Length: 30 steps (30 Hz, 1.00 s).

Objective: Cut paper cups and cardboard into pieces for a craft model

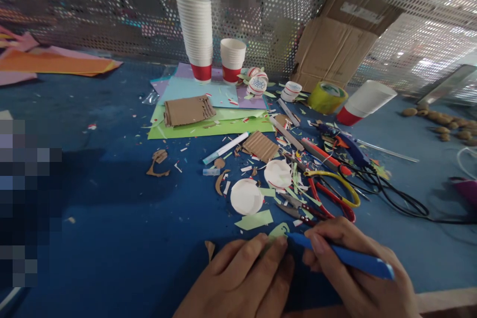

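At the front of the table, my left hand (246,273) lies with its fingers fairly flat, the fingertips pinning a small light green paper cutout (279,230) to the surface. The fingers partly cover that cutout, and a curved dark line shows on it. My right hand (354,263) is closed around a blue marker (346,254), whose tip touches the cutout. Just beyond lie a green paper scrap (255,220), two white paper discs (246,197) and scissors with red and yellow handles (331,194).
Paper cup stacks (196,35) stand at the back on coloured paper sheets (208,92), near corrugated cardboard (188,111). A capless marker (226,148), cutter (324,155), yellow tape roll (328,97) and corded glue gun (352,144) lie among scraps. Behind rises a perforated metal screen (149,25).
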Available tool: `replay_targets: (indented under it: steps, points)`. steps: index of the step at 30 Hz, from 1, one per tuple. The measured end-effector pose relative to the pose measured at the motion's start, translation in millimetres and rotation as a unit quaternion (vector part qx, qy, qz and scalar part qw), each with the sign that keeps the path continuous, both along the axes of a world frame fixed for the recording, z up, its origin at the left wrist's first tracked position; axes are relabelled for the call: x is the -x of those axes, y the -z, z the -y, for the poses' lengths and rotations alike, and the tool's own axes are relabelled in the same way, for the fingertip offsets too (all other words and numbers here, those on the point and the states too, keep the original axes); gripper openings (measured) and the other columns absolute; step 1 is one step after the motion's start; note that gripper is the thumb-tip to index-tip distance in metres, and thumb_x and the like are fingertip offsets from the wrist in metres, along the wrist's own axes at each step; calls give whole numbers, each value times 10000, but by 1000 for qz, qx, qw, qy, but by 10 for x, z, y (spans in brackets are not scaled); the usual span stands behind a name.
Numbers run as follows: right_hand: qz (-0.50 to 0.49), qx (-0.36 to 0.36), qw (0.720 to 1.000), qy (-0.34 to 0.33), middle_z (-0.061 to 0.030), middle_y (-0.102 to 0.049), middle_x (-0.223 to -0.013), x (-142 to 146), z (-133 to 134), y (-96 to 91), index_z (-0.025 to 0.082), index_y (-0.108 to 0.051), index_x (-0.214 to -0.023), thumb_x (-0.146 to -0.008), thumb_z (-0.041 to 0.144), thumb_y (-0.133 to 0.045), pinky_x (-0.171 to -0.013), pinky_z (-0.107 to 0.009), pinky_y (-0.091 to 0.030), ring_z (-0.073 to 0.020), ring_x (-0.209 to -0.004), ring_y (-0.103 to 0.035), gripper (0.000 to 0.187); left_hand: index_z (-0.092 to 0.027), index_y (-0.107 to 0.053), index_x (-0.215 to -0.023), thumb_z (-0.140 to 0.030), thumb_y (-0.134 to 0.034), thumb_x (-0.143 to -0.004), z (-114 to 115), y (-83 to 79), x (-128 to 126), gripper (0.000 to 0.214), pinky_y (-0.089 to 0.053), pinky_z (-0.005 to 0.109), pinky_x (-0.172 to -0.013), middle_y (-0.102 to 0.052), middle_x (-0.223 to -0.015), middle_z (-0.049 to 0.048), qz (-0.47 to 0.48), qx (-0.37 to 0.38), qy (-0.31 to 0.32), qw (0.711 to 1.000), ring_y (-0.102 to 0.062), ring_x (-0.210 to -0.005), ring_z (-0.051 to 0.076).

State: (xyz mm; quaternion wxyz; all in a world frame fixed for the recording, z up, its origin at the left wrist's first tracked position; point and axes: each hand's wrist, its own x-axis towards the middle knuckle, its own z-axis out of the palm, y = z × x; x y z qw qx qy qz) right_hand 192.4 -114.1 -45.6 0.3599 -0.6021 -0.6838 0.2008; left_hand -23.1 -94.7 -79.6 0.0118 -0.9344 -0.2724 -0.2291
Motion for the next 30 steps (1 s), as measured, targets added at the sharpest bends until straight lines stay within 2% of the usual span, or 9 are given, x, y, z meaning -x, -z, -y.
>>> replay_targets:
  steps: [10,12,15,19,21,23,26,30]
  points:
    - [-41,-7,999,24,24,-682,-640,19,23,-31,221,-667,-840,-945,293,-594,-526,-191,-510,-106,-504,-649,147,-254,-646,-1290,-383,-543,-1006,25,-85,-7,329,-426,306,-999,-646,-1369,-59,4,49,-15,999,-530,-1197,174]
    - [-38,-1,999,19,27,-671,-637,20,25,-16,222,-655,-826,-951,304,-591,-521,-197,-504,-107,-509,-644,163,-231,-616,-1328,-411,-513,-1013,33,-145,-7,378,-444,322,-1005,-635,-1391,-33,-12,74,-10,997,-536,-1212,188]
    - [-43,-16,999,15,44,-674,-661,3,36,12,231,-653,-864,-964,292,-583,-549,-192,-508,-94,-526,-648,136,-224,-588,-1347,-364,-521,-1008,54,-242,14,373,-463,334,-1027,-627,-1403,-15,-25,118,-1,993,-541,-1240,202]
    - [-38,-52,998,-3,59,-702,-736,-53,59,34,251,-645,-976,-971,223,-583,-610,-177,-525,-85,-596,-689,68,-247,-518,-1377,-299,-585,-967,77,-314,50,419,-486,388,-1028,-594,-1417,19,24,188,-23,982,-555,-1221,229]
    - [-21,-63,998,-9,58,-710,-766,-85,59,35,258,-638,-993,-968,215,-594,-637,-185,-527,-90,-635,-701,67,-245,-501,-1365,-223,-584,-957,69,-338,38,417,-501,403,-1006,-610,-1353,47,48,217,-52,974,-557,-1202,238]
    - [3,-70,998,-10,52,-719,-804,-121,44,32,264,-640,-1003,-961,229,-613,-680,-198,-527,-100,-682,-708,60,-240,-551,-1261,-204,-542,-981,42,-372,-5,283,-528,414,-940,-637,-1218,56,56,243,-85,965,-583,-1099,236]
    - [54,-75,995,-33,24,-741,-923,-198,5,25,259,-649,-1038,-954,247,-627,-763,-223,-531,-127,-810,-720,87,-199,-598,-1122,-188,-573,-958,-15,-435,-107,166,-526,471,-903,-612,-1115,82,18,277,-144,950,-571,-1038,268]
    - [138,-112,980,-92,-32,-745,-1025,-367,-38,19,222,-650,-1103,-974,233,-584,-835,-282,-535,-173,-928,-715,145,-166,-604,-1016,-191,-623,-926,-56,-502,-224,95,-518,477,-876,-584,-1063,98,-38,283,-182,941,-565,-1011,287]
